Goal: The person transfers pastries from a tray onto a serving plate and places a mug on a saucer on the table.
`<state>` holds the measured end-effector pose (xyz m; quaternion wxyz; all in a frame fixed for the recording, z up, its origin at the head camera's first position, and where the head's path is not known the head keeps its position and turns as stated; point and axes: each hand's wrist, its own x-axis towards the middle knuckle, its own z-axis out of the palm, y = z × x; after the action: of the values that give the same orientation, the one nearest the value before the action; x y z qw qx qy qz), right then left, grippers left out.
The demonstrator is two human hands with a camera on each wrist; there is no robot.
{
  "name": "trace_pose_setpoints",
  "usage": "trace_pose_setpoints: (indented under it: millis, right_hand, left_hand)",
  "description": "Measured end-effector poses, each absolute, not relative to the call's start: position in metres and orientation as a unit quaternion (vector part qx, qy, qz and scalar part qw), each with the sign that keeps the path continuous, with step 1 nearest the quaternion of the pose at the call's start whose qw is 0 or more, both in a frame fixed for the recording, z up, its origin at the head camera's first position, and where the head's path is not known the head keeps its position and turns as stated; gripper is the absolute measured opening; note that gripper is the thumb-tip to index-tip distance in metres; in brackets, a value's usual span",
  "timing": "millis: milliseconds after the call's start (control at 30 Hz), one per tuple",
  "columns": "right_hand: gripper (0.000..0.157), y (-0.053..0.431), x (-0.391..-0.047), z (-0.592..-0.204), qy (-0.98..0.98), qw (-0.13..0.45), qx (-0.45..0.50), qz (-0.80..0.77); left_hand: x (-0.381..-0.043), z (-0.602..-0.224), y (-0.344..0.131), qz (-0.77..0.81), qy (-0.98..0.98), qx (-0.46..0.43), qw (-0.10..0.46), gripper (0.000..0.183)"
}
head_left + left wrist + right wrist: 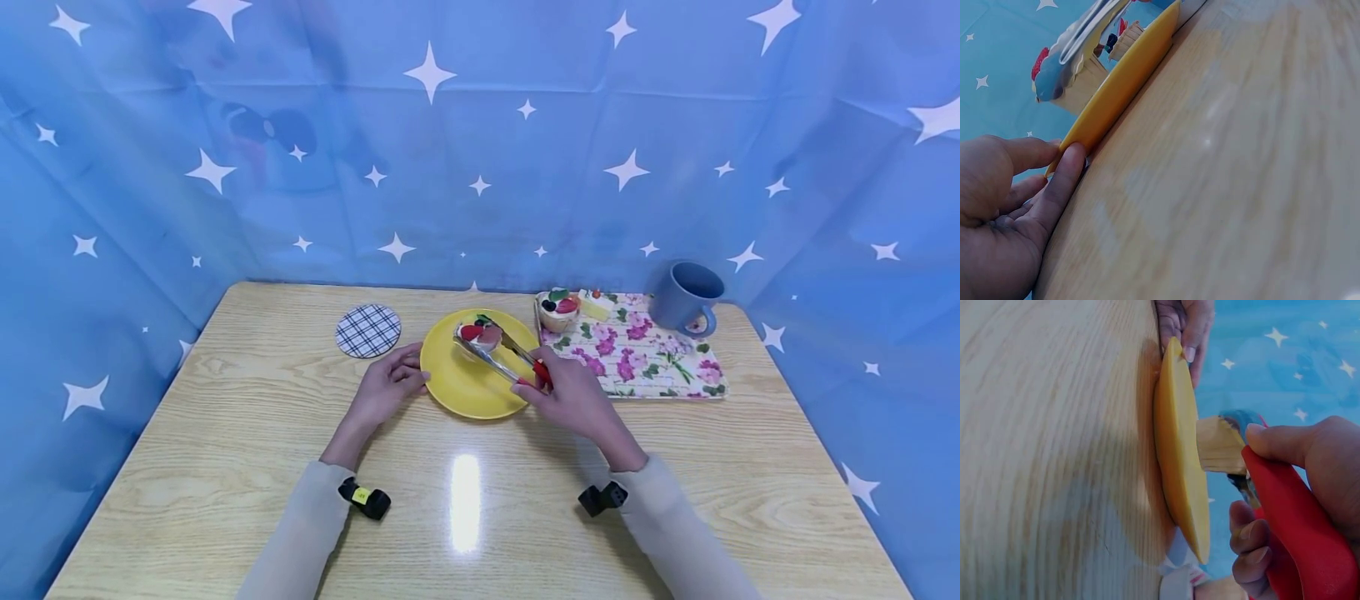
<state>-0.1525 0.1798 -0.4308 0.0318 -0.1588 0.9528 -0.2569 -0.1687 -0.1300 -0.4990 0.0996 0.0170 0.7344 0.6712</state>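
Both at once, pinched yellow plate (468, 385) with left hand (386, 387), gripped tongs (1297, 531) with right hand (577, 396); perhaps risked toppling cupcake (490, 337) between hands through uneven release.

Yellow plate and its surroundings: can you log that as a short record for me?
Left hand: pinches yellow plate at its rim
Right hand: grips red-handled tongs
Tongs: hold fruit-topped cupcake over plate; contact unclear
Floral tray: right of plate
On tray: second fruit-topped cupcake, cake slice, blue mug
Checked coaster: left of plate
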Motion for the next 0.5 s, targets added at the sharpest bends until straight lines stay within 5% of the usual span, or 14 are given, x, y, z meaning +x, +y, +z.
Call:
trace_pose_setpoints:
  millis: [500]
  right_hand:
    - [0.053, 0.163, -0.157, -0.438, 0.952, 0.042, -0.175, -0.247]
  left_hand:
    - [-0.169, -0.5, -0.13, 0.666, 0.739, 0.018, 0.102, 0.056]
